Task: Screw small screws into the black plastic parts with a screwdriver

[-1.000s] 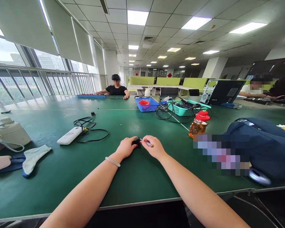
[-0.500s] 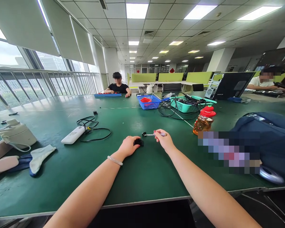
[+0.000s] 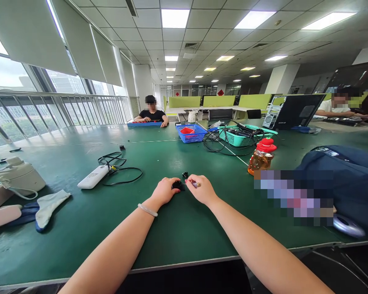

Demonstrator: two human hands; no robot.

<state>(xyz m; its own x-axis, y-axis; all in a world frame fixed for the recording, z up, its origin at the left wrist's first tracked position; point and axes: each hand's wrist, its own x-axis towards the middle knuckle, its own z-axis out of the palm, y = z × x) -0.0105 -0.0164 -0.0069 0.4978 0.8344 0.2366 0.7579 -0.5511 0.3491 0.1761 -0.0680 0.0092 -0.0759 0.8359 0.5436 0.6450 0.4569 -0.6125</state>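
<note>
My left hand (image 3: pixel 165 191), with a pale bangle at the wrist, is closed around a small black part (image 3: pixel 178 185) resting on the green table (image 3: pixel 110 220). Its exact kind is too small to make out. My right hand (image 3: pixel 202 189) grips a screwdriver (image 3: pixel 196 184) by its light handle, and the thin shaft points left at the black part. Whether the tip touches it I cannot tell. Just beyond my hands lies another small black piece (image 3: pixel 185 174).
Left are a white power bank (image 3: pixel 93 177) with a black cable, a glove (image 3: pixel 50 206) and a beige bottle (image 3: pixel 18 177). Ahead stand a blue basket (image 3: pixel 191 136) and a green basket (image 3: pixel 237 140). A red-capped bottle (image 3: pixel 260 159) and dark bag (image 3: pixel 343 179) are right. A person (image 3: pixel 151 112) sits opposite.
My right hand has moved left and slightly nearer, bringing the screwdriver from the loose black piece to the part in my left hand. The left hand stays nearly in place.
</note>
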